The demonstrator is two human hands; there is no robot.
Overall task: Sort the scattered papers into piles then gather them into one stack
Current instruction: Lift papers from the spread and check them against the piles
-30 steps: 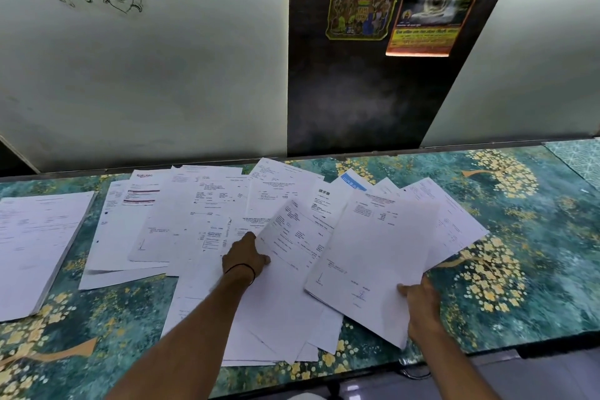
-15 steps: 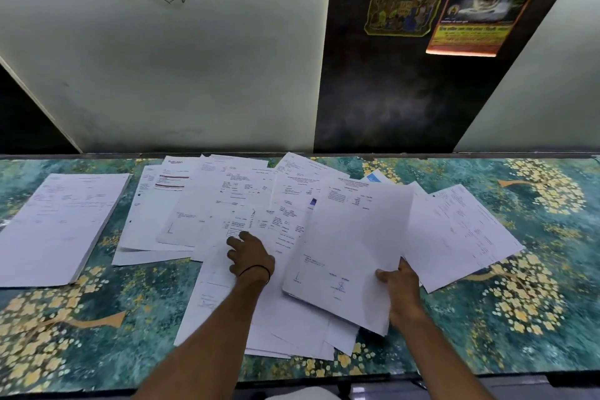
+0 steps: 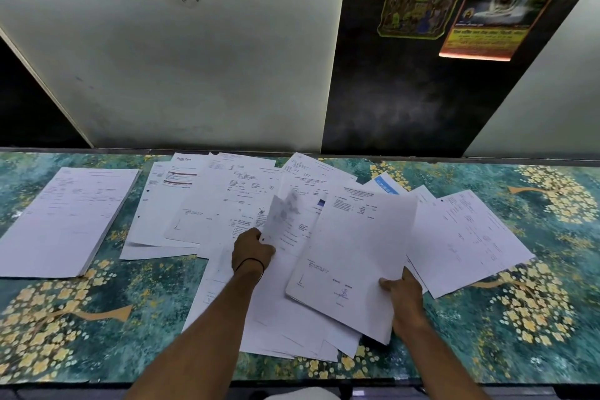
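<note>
My left hand (image 3: 251,250) pinches the lower corner of a single sheet (image 3: 285,214), which stands tilted up off the spread and looks blurred. My right hand (image 3: 404,297) grips a thin bundle of pages (image 3: 357,253) by its near right corner, thumb on top, with the far end raised above the papers under it. The bundle sits just right of my left hand and almost meets the lifted sheet.

The scattered papers (image 3: 220,201) lie overlapping under and beyond my left hand, fanning to its left and toward me. A few more sheets (image 3: 464,237) lie just past my right hand, on its outer side. Well to the left of my left hand, apart from the spread, lies a squared pile (image 3: 65,217). Everything rests on the green and gold patterned table (image 3: 535,334).
</note>
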